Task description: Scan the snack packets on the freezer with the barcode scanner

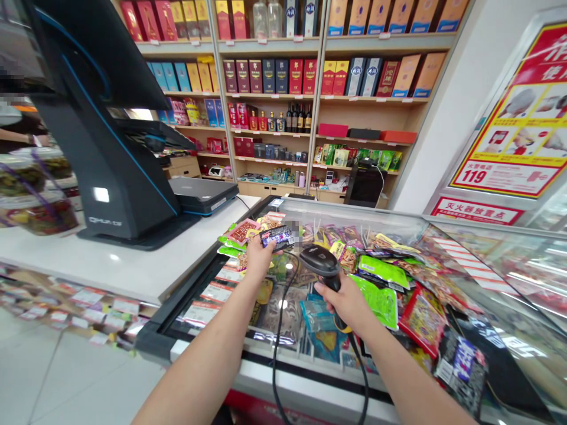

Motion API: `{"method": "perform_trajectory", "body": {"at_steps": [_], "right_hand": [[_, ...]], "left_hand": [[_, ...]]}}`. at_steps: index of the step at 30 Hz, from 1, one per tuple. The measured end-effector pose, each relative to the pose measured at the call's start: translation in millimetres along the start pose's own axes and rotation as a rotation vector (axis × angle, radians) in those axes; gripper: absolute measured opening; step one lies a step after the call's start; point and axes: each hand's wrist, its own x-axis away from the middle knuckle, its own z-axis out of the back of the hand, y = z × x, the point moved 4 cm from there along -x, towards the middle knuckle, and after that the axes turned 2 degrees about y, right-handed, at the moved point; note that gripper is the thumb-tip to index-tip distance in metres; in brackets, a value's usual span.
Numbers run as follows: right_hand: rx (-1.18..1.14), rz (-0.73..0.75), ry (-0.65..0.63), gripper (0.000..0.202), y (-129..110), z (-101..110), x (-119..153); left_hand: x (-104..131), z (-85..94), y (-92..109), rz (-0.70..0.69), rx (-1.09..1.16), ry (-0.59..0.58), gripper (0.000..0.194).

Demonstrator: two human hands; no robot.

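My left hand (259, 254) pinches a small black snack packet (277, 235) by its left end, over a pile of packets at the glass counter's left side. My right hand (343, 298) is wrapped round the handle of a black barcode scanner (319, 260), whose head points left toward the packet. A black cable (280, 330) loops down from the scanner. Beneath my left hand lie green and red snack packets (245, 231). To the right of the scanner, green packets (383, 270) and a red packet (423, 319) are heaped on the glass.
A black checkout terminal (115, 153) and a flat device (204, 193) stand on the white counter (128, 265) at the left. Tubs of food (44, 212) sit beyond. Another black packet (463, 366) lies near right. Boxed goods fill the shelves (270, 100) behind.
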Motion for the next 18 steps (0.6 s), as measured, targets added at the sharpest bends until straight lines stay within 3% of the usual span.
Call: {"method": "perform_trajectory", "body": {"at_steps": [11, 18], "right_hand": [[-0.069, 0.004, -0.003, 0.026, 1.2, -0.4, -2.0], [-0.120, -0.005, 0.009, 0.025, -11.2, 14.1, 1.5]], "left_hand": [[3.8, -2.8, 0.2, -0.027, -0.001, -0.028, 0.024], [18.7, -23.1, 0.5, 0.027, 0.071, -0.111, 0.024]]}}
